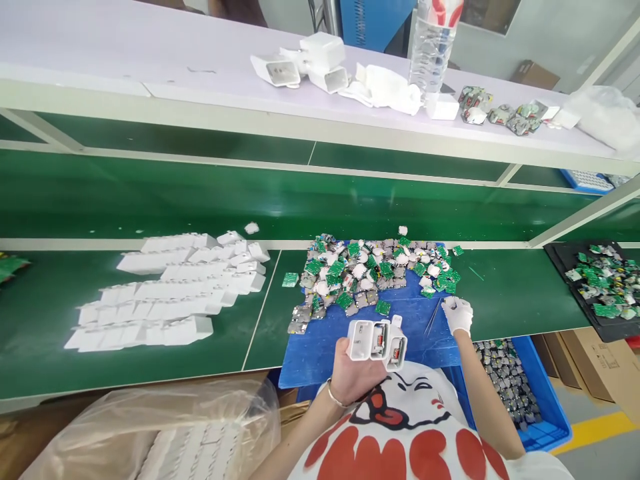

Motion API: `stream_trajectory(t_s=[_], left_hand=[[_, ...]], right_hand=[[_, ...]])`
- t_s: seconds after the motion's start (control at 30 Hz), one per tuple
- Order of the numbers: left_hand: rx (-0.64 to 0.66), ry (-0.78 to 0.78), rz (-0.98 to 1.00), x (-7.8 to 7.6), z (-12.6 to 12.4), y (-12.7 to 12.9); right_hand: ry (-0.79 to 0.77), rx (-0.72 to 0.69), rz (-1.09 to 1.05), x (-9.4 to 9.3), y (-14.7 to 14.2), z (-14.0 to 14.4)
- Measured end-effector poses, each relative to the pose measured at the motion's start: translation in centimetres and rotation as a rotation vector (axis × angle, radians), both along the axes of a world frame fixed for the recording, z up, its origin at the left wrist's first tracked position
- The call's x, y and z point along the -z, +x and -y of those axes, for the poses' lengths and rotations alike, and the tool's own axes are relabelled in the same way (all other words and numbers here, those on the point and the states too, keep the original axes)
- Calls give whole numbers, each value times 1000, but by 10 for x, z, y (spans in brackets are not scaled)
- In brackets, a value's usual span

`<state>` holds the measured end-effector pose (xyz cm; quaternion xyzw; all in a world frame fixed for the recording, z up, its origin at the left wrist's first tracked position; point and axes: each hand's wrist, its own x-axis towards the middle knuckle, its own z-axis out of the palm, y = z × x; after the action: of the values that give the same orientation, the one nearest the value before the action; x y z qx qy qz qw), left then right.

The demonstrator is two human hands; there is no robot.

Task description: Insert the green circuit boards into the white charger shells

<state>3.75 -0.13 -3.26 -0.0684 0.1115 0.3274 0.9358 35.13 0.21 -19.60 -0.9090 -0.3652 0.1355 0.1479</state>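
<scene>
I recorded two hands at the worktop (35, 333). The left hand (357, 377) had its fingers closed around white housings (379, 340), counted as three, set side by side against the palm. The right hand (459, 315) wore a white glove with its fingers curled; one pair of tweezers (431, 319) slanted down and left from those fingertips, and I could not tell whether they pinched it.

The three held housings formed a row whose long axis ran left to right, dipping slightly at its right end. Their open ends faced up towards my camera. I noted inner parts with red in two, the middle and the right. Each housing's own length was foreshortened, so I could not tell its exact line.

Beneath and ahead of the left fingers I counted one blue mat (320, 350). Beyond both hands' fingers, one heap of circuit boards (345, 273) covered its far part, too overlapped to count. One green board (290, 279) lay apart, ahead and left of the left fingers. Farther left of them stood several rows of white casings (175, 290), too tightly packed for a sure count.

Right of the right fingers I logged one black tray (563, 261); below and right of them, one blue bin (553, 433), both holding many boards. One bottle (433, 57) stood on the shelf (125, 53), well beyond the fingers.
</scene>
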Motion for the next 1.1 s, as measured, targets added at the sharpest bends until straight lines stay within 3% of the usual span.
stream_trajectory(t_s=[0.13, 0.23, 0.3, 0.4, 0.43, 0.53, 0.63, 0.7, 0.77, 1.1], left_hand=[[25, 17, -2, 1, 0, 1], [-12, 23, -34, 5, -2, 2], [-68, 41, -86, 10, -3, 3], [-129, 94, -189, 17, -3, 8], [-133, 113, -220, 19, -2, 10], [-124, 170, -273, 22, 0, 15], [-89, 250, -257, 22, 1, 17], [-55, 306, -226, 20, 1, 17], [-43, 342, -206, 19, 1, 16], [-57, 388, -217, 27, 1, 10]], right_hand=[[114, 78, -129, -3, 7, 11], [249, 123, -205, -19, -2, 22], [360, 102, -254, -40, -19, 28], [508, 1, -344, -91, -57, 36], [554, -61, -384, -113, -70, 39], [618, -498, -354, -177, -108, 43], [678, -890, -263, -218, -139, 39], [701, -1041, -221, -227, -154, 33], [711, -1095, -194, -227, -162, 28], [607, -1068, -243, -219, -157, 32]])
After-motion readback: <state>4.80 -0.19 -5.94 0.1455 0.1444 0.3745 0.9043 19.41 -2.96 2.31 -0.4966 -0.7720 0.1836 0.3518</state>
